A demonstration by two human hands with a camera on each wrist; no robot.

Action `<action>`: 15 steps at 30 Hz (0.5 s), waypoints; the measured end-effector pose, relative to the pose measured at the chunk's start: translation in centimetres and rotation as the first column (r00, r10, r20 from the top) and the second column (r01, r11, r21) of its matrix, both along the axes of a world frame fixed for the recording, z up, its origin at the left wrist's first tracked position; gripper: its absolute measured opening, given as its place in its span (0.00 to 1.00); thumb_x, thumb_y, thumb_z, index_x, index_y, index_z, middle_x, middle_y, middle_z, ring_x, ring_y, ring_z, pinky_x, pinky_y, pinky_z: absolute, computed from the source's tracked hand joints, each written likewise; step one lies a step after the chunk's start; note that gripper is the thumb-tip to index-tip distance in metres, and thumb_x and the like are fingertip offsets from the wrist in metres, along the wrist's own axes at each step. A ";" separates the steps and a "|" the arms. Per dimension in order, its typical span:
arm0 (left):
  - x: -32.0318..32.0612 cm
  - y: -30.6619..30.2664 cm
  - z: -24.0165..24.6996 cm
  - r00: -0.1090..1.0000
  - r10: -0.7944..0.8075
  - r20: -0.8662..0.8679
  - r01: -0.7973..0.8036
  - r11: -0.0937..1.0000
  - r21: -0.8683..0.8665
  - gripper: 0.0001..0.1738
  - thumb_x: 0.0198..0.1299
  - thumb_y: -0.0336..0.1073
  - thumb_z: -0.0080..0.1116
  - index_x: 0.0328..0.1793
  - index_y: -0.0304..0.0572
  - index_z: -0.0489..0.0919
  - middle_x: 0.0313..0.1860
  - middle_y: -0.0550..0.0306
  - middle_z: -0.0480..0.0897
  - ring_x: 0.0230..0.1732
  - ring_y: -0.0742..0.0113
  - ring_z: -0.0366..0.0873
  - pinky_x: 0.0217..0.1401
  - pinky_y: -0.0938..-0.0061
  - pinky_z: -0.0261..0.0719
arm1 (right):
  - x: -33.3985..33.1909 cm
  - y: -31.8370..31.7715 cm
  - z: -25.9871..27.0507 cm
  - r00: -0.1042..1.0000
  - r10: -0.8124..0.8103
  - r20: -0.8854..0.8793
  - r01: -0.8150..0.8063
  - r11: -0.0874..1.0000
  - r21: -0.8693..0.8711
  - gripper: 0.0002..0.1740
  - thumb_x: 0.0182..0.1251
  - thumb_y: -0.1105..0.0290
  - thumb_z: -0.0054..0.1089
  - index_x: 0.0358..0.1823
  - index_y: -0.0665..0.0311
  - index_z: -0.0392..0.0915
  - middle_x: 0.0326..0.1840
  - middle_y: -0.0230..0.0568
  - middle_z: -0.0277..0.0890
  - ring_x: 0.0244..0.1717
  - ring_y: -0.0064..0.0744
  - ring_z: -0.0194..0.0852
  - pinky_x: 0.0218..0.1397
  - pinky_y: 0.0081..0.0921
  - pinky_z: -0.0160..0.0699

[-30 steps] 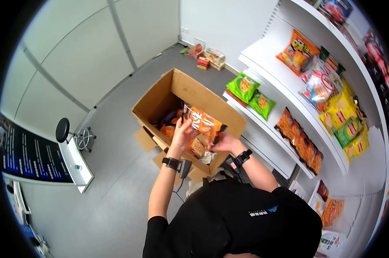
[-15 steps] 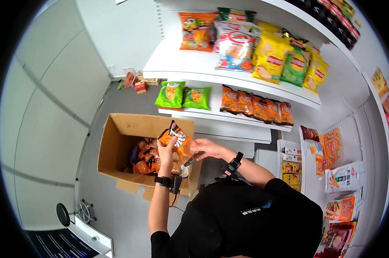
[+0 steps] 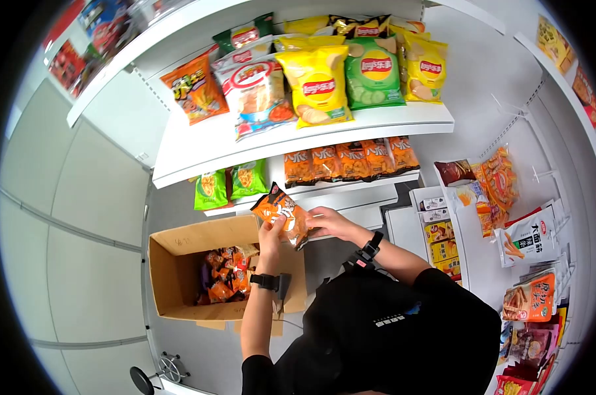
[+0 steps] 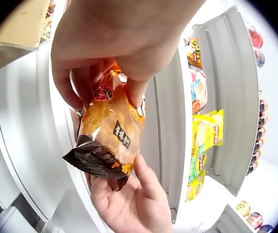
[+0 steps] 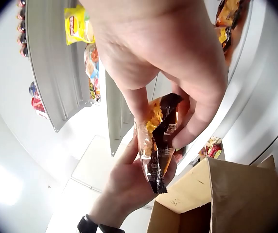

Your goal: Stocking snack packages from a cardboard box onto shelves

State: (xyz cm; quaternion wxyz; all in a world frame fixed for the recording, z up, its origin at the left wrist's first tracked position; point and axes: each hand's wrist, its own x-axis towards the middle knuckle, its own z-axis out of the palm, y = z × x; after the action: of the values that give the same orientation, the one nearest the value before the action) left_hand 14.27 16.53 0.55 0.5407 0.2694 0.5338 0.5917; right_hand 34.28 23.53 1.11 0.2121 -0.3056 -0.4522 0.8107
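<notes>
As orange bag [image 3: 286, 209] is pinched by L hand [image 3: 269, 238] & R hand [image 3: 331, 224], long axis is tilted, prob. upper-left to lower-right, head cam.

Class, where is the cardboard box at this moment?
In the head view, the box is left of centre, just below the green bags; the left hand, holding an orange bag, appears over its upper right side.
</notes>
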 end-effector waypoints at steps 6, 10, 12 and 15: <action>4.2 3.9 -0.9 0.993 -0.111 -0.049 0.106 0.990 -0.096 0.20 0.63 0.45 0.57 0.55 0.42 0.73 0.46 0.62 0.80 0.45 0.73 0.77 0.49 0.75 0.75 | 5.5 3.6 -2.0 0.995 -0.098 -0.035 0.098 0.995 0.001 0.19 0.65 0.65 0.58 0.52 0.67 0.69 0.44 0.40 0.74 0.44 0.29 0.77 0.46 0.27 0.80; 6.8 5.4 0.0 0.974 -0.209 -0.086 0.198 0.972 -0.126 0.32 0.63 0.48 0.56 0.66 0.36 0.64 0.55 0.55 0.76 0.54 0.64 0.74 0.56 0.68 0.73 | 10.3 5.9 -2.0 0.965 -0.256 -0.053 0.254 0.967 -0.037 0.15 0.65 0.65 0.58 0.49 0.64 0.71 0.39 0.37 0.76 0.37 0.25 0.78 0.43 0.25 0.80; 7.7 5.9 0.3 0.964 -0.245 -0.101 0.229 0.962 -0.149 0.40 0.62 0.47 0.57 0.72 0.32 0.54 0.60 0.50 0.73 0.58 0.58 0.72 0.59 0.66 0.72 | 13.1 7.4 -2.7 0.930 -0.361 -0.066 0.358 0.932 -0.052 0.14 0.65 0.65 0.58 0.48 0.61 0.72 0.36 0.35 0.76 0.35 0.24 0.78 0.41 0.24 0.80; 8.1 6.3 -0.2 0.962 -0.257 -0.098 0.236 0.954 -0.188 0.39 0.62 0.47 0.57 0.71 0.33 0.56 0.59 0.51 0.73 0.59 0.59 0.72 0.59 0.65 0.71 | 17.5 9.8 -1.9 0.838 -0.545 -0.043 0.545 0.839 -0.010 0.10 0.65 0.66 0.58 0.46 0.59 0.74 0.37 0.32 0.75 0.32 0.21 0.74 0.39 0.21 0.79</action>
State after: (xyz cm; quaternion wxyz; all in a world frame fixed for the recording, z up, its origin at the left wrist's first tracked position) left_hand 22.41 22.84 0.38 0.5985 0.3209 0.5775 0.4532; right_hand 51.73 33.31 -0.77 0.4439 -0.4034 -0.3430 0.7229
